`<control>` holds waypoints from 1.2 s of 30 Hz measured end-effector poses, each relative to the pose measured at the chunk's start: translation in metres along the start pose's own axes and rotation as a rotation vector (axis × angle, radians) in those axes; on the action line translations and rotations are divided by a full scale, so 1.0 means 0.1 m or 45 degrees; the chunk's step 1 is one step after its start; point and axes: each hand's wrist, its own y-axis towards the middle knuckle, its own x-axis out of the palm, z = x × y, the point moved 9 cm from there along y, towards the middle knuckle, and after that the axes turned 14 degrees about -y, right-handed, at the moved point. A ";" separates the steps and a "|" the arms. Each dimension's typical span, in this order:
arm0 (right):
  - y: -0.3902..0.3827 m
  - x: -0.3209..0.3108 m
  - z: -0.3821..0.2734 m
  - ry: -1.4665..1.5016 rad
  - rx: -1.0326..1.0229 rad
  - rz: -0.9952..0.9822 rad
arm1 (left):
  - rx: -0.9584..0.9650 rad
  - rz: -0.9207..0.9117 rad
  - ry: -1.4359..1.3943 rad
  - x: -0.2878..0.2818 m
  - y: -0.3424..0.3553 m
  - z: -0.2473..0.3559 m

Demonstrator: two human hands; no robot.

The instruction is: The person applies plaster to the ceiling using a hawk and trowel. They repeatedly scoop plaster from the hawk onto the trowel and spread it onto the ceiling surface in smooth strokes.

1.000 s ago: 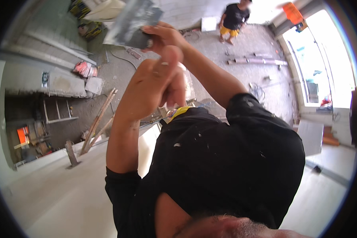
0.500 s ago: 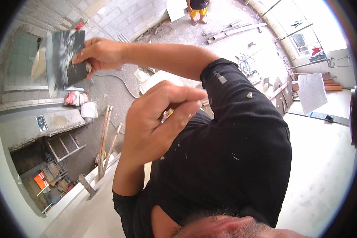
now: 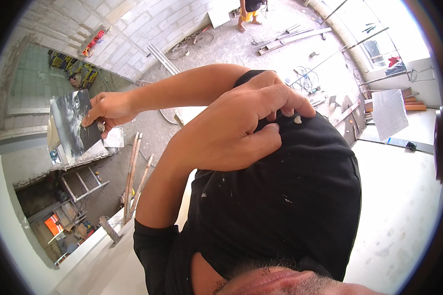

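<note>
My right arm crosses to the left, and my right hand (image 3: 108, 110) grips a wide plaster scraper (image 3: 73, 123), thumb on its dark face. White plaster is smeared over the blade, and a pale layer shows along its far left edge. My left hand (image 3: 241, 123) lies across my chest at the black right sleeve. Its fingers are bent, with the thumb apart from them and nothing visible between. A small white plaster lump (image 3: 297, 119) sits on the sleeve beside the fingertips. Smaller white specks dot the shirt (image 3: 280, 196).
Wooden poles (image 3: 133, 177) lean at the lower left beside a floor opening with a ladder (image 3: 83, 184). At the back, a person (image 3: 250, 14) stands near long boards (image 3: 295, 39). A grey sheet (image 3: 390, 114) stands at the right by stacked timber.
My left hand has moved up and right onto the right sleeve. My right hand has come lower with the scraper. The person at the back has shifted slightly.
</note>
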 end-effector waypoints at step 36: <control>0.06 -0.01 0.16 0.051 0.050 0.033 | 0.260 0.559 -0.653 -0.17 -0.21 0.35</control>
